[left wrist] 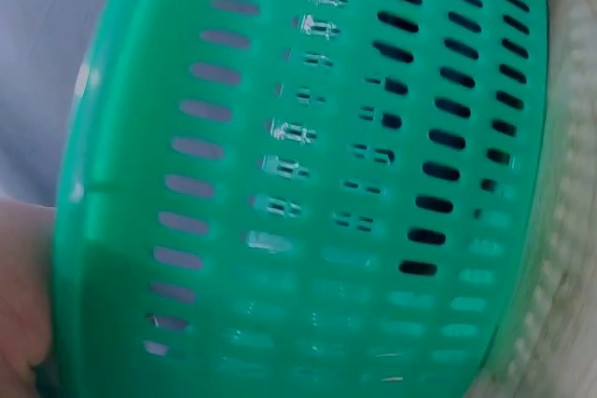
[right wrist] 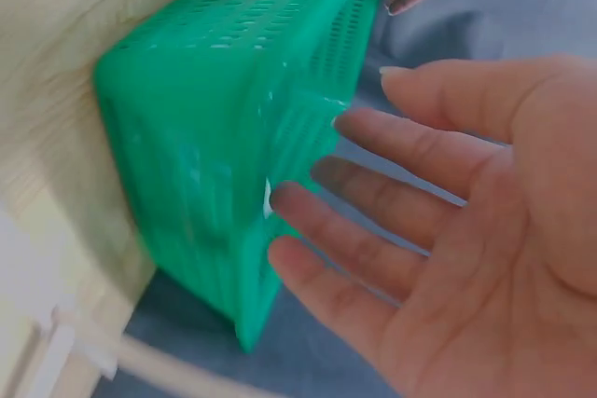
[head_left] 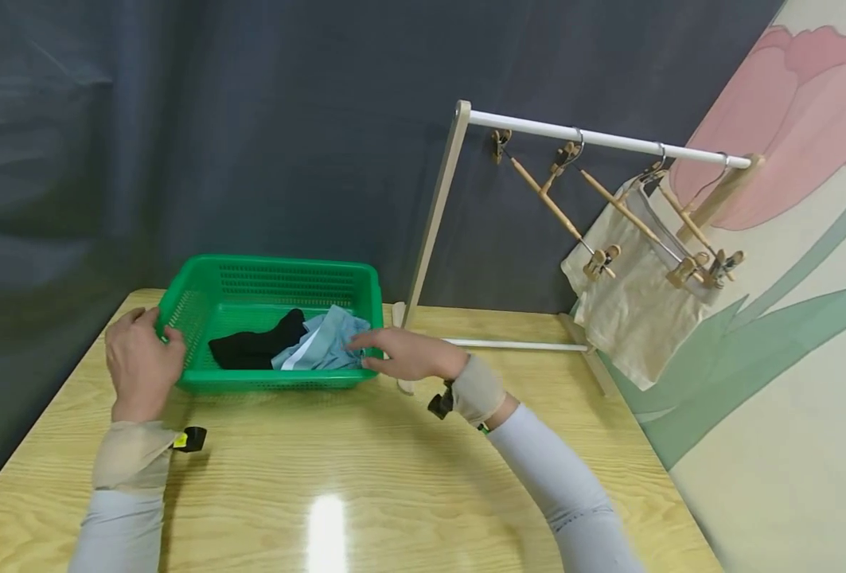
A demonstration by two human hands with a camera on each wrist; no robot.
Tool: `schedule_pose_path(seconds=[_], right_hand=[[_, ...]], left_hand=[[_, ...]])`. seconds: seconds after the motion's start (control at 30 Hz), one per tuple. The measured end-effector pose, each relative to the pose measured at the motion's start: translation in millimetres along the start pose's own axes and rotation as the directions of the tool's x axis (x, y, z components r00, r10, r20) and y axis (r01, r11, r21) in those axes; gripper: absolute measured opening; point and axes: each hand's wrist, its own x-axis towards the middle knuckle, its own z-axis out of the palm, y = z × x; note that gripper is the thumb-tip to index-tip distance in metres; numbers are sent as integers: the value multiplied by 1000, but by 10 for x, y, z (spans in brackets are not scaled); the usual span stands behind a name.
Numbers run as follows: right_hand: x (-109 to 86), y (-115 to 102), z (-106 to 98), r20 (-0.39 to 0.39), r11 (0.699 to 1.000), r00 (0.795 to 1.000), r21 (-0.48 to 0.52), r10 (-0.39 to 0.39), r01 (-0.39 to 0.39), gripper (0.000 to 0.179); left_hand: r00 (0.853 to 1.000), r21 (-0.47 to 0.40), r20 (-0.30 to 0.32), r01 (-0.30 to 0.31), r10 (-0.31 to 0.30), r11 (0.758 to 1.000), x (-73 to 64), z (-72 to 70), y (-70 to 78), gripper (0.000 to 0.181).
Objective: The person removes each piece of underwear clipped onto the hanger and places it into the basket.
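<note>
A green plastic basket (head_left: pixel 272 380) with slotted walls stands on the wooden table. My left hand (head_left: pixel 143 358) holds its left rim near the front corner; the left wrist view shows the slotted side wall (left wrist: pixel 364 165) close up. Inside lie a black cloth item (head_left: pixel 258 348) and, to its right, a light blue garment (head_left: pixel 329 338) with a white strip. Over the basket's right rim reaches my right hand (head_left: pixel 411 352), its fingertips above the blue garment. In the right wrist view its fingers (right wrist: pixel 364 249) are spread and hold nothing; whether they touch the cloth cannot be told.
Right of the basket stands a rack with a white rail (head_left: pixel 609 142) and wooden posts (head_left: pixel 437 215). Several wooden clip hangers (head_left: pixel 547 199) hang from it, with beige shorts (head_left: pixel 637 302) among them. A dark curtain (head_left: pixel 286 143) lies behind, a painted wall (head_left: pixel 788 318) to the right.
</note>
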Motion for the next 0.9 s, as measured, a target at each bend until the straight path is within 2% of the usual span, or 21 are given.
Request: schedule_pose_path(seconds=[0.07,0.17,0.27,0.33,0.4,0.47,0.5,0.53,0.57,0.6,0.67,0.73,0.83,0.87,0.9], right_hand=[[-213,8,15,-33,1000,999,-15,21,-22,47],[-578,18,26,-73,997,994,-10,78,-79,45],[-942,4,-31,-124,992,985,-7,121,-123,41],[-1191,-24,-118,-171,990,975,-7,141,-144,39],[-1451,-66,-232,-242,988,959,-9,149,-155,36],[-1723,-108,-351,-347,988,929,-39,128,-150,33],[-1862,-138,-413,-412,987,905,-67,107,-147,31],[-1999,-162,-473,-482,984,873,-105,77,-145,29],[-2124,-182,-530,-557,977,829,-148,45,-152,27],[-2240,-202,-588,-630,968,777,-191,6,-163,26],[-2434,-224,-706,-765,945,643,-239,-42,-222,25],[-2568,-209,-831,-867,934,495,-218,-52,-283,22],[-2670,-88,-1023,-961,912,276,-118,-6,-393,21],[-2689,-26,-1087,-977,897,212,-77,19,-435,23],[-2699,45,-1151,-986,879,159,-35,47,-476,26]], left_hand=[[999,-40,-20,-49,48,998,2,5,69,34],[996,-129,12,-87,89,988,-22,28,263,33],[985,-223,65,-139,157,965,-61,106,539,32],[970,-261,97,-191,222,946,-100,204,729,32],[947,-295,140,-238,288,925,-160,310,921,33],[921,-337,183,-271,345,902,-235,419,1104,34],[908,-363,210,-272,363,891,-275,465,1194,35],[896,-392,236,-265,375,881,-312,504,1279,36],[887,-425,256,-253,383,869,-344,543,1359,38],[880,-457,274,-235,387,858,-368,580,1435,39],[871,-523,303,-189,388,832,-387,659,1565,41],[868,-593,326,-121,374,796,-365,735,1678,44],[871,-676,361,-2,333,737,-270,870,1801,48],[873,-691,373,34,316,722,-227,922,1832,49],[874,-704,383,68,298,707,-186,968,1859,50]])
